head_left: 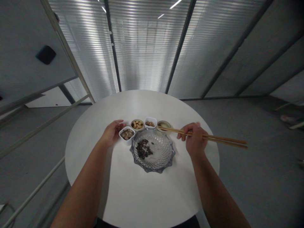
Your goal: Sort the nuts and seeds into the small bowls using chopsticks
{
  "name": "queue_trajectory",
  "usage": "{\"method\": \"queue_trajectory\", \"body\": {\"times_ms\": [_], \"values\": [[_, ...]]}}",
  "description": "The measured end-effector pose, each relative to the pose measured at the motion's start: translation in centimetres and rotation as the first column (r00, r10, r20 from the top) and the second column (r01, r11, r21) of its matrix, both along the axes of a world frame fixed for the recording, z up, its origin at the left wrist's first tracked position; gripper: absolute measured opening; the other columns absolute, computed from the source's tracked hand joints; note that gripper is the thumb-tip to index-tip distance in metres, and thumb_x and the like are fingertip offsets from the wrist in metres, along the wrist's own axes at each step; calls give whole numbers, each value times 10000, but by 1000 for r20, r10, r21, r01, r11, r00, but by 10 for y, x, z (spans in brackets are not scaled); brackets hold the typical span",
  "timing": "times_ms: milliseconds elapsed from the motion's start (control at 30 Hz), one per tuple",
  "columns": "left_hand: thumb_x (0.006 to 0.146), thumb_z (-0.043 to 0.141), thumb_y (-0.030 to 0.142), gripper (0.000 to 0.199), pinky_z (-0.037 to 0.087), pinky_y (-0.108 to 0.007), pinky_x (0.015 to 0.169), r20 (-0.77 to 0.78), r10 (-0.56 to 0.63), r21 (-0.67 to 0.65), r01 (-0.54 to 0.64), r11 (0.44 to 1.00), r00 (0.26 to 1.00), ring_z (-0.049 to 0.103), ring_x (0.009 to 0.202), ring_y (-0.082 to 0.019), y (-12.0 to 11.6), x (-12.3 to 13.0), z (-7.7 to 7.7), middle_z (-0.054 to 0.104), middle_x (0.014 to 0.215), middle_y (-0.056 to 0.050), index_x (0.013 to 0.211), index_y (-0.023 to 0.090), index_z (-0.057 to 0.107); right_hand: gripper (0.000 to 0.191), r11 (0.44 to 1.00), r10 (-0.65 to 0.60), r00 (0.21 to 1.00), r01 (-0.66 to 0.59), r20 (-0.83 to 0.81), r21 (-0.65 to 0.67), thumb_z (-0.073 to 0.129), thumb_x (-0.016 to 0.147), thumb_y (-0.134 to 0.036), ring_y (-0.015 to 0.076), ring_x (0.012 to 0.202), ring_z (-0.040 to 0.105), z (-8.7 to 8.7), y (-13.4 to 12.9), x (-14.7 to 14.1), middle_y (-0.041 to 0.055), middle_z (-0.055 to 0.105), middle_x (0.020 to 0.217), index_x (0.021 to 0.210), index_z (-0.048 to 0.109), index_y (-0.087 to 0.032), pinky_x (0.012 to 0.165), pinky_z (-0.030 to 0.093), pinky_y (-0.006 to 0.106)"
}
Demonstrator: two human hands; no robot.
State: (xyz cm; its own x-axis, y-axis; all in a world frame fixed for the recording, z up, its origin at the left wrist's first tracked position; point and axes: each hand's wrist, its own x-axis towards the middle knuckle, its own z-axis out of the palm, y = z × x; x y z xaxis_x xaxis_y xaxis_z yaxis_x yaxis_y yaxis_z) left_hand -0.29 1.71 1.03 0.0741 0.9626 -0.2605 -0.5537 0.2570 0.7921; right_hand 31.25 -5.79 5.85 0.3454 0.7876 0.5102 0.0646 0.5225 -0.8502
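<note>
The chopsticks [220,138] lay gripped by the fingers of the right hand [196,139], blunt ends toward the tabletop's [152,196] right edge, tips near the far rim of the glass dish [163,150]. At that dish's far left, the white seed bowl [126,142] sat just beside the left hand's [112,132] loosely bent fingers; whether they held it, I couldn't tell.

Dim, grey light; blinds [142,53] glow in patches. Soft shadow on bench [152,196], left side. Wide-angle stretch toward edges; upper right corner dark.
</note>
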Motion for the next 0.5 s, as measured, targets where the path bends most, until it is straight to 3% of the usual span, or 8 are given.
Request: {"method": "queue_trajectory", "body": {"times_ms": [67,167,300,367,500], "values": [[758,607,187,231,513,-330,619,2,-2,2,2,1000,1000,647,707,-219,0,0,-1,666,812,-106,977,116,622,479,999,37,999,-37,-30,3,400,930,-439,118,357,495,0,0,2,-37,443,380,544,537,-190,414,395,255],[755,602,179,226,513,-326,617,2,6,0,-6,1000,1000,646,701,-216,0,0,0,665,804,-103,971,117,622,456,978,204,976,-207,-72,-34,470,898,-449,108,335,461,0,-2,2,-43,427,386,534,541,-184,386,359,250],[762,596,187,218,514,-324,624,-4,3,-4,-3,1000,1000,645,701,-213,0,1,1,666,808,-101,968,120,619,489,874,443,894,-446,-60,-193,501,863,-516,96,312,422,-2,-4,1,-39,424,387,517,535,-172,347,282,235],[763,594,184,216,515,-324,627,-6,5,-2,-5,1000,1000,646,702,-213,0,2,2,666,804,-100,968,120,619,498,830,503,864,-494,-33,-259,506,851,-541,93,307,414,-3,-4,0,-40,415,379,522,538,-169,339,256,229],[763,594,187,210,515,-324,623,-8,4,8,-4,1000,1000,647,700,-213,0,2,3,667,801,-98,962,123,620,516,806,529,848,-494,22,-327,478,857,-564,89,298,384,-7,-3,-1,-48,391,353,523,523,-174,334,256,226]]}}
